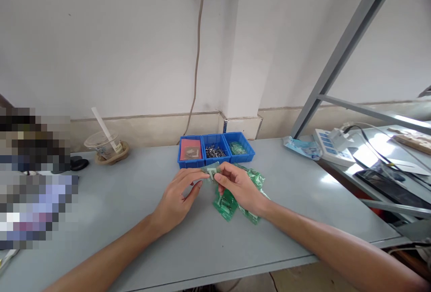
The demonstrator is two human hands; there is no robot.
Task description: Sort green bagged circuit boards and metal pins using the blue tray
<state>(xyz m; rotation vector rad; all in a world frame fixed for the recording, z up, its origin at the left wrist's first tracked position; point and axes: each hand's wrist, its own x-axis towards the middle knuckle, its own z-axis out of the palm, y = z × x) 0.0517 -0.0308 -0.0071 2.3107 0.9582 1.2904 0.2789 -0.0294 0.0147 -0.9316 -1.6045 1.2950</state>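
In front of the blue bins, a small clear green plastic bag (211, 166) with a pale T-shaped piece inside is held up between my two hands. My right hand (240, 186) pinches its right side with thumb and fingers. At its left edge are the fingertips of my left hand (178, 195), closed on the bag, with the thumb a little lower. Under and beside my right hand lie several green plastic bags (226, 204) with small parts in them, partly hidden by that hand.
Three blue bins stand behind: a left bin (191, 164) with a red card and small bag, a middle bin (217, 137) of metal screws, a right bin (247, 157) of green bags. A plastic cup (101, 144) is left; a power strip (332, 150) and metal frame are right.
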